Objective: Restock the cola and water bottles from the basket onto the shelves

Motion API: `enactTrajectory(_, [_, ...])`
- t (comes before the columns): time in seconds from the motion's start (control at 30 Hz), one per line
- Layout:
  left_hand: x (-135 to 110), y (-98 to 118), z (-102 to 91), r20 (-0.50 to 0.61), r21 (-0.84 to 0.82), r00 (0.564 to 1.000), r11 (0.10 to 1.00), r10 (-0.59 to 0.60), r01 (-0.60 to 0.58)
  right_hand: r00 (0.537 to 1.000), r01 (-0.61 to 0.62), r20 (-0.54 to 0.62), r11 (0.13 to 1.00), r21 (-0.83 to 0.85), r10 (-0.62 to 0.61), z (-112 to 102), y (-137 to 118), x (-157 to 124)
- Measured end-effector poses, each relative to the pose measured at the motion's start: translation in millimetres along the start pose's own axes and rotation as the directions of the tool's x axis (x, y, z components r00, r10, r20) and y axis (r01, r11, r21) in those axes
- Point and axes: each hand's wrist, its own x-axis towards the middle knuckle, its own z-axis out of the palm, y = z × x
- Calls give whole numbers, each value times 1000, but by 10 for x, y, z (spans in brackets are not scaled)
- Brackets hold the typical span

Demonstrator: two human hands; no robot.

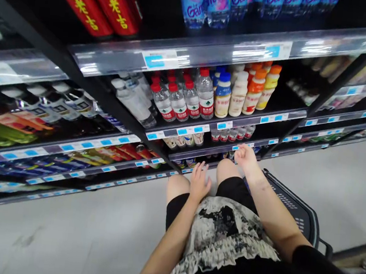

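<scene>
My left hand (pixel 200 184) hangs over my knees with its fingers stretched apart and nothing in it. Farther forward, my right hand (pixel 244 155) is curled closed by the edge of a low shelf, close to a price label (pixel 236 148); no item shows in its fingers. On that shelf, just beyond it, stand several small red-labelled water bottles (pixel 232 134). One level up are larger water bottles with red caps (pixel 177 103) and milk drink bottles with blue, white, orange and yellow caps (pixel 239 95).
A dark shopping basket (pixel 308 215) stands on the floor (pixel 71 230) at my right. An upper shelf edge (pixel 211 55) juts out, carrying blue-labelled water bottles (pixel 218 5) and red packs (pixel 95 1). Drink bottles (pixel 59 102) fill shelves on the left.
</scene>
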Motion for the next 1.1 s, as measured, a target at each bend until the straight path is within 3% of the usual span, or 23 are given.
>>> enactTrajectory(0.1, [49,499,-181,-180,-54,939,950,293,-307,988,-154,-21,987,54,155,162,168,-73])
enactTrajectory(0.17, [114,769,-346,-230,-109,904,914,360,-391,974,-225,-11,971,83,227,249,214,-232])
enactTrajectory(0.2, [140,882,-416,-245,-189,908,902,339,-388,968,-250,-7,964,91,251,280,217,-325])
enactTrajectory(0.27, [156,1076,-500,-228,-469,951,832,208,-295,957,-288,5,950,122,289,325,184,-510])
enactTrajectory(0.3, [140,1167,-509,-180,-631,975,746,129,-215,952,-305,17,940,153,306,341,154,-594])
enactTrajectory(0.37, [61,1354,-482,-19,-879,1000,476,19,-26,943,-330,50,915,233,328,364,81,-732])
enactTrajectory(0.47, [-121,1661,-440,236,-969,969,97,79,228,947,-319,69,901,294,312,360,-10,-849])
enactTrajectory(0.53, [-225,1855,-476,350,-936,921,22,173,352,955,-294,70,908,297,287,324,-40,-870])
enactTrajectory(0.6, [-286,2008,-549,421,-907,887,73,191,415,961,-276,77,914,298,265,268,-49,-861])
enactTrajectory(0.73, [-315,2154,-630,456,-881,887,184,79,436,977,-211,83,948,239,197,140,-41,-812])
enactTrajectory(0.87, [-338,2153,-579,412,-877,910,293,44,382,991,-100,103,987,122,88,32,-18,-748])
enactTrajectory(0.97, [-362,2118,-536,364,-859,930,402,44,317,992,-61,116,991,123,46,-33,1,-699])
enactTrajectory(1.1, [-399,2090,-483,355,-829,933,484,65,282,993,22,113,994,109,-34,-133,20,-670])
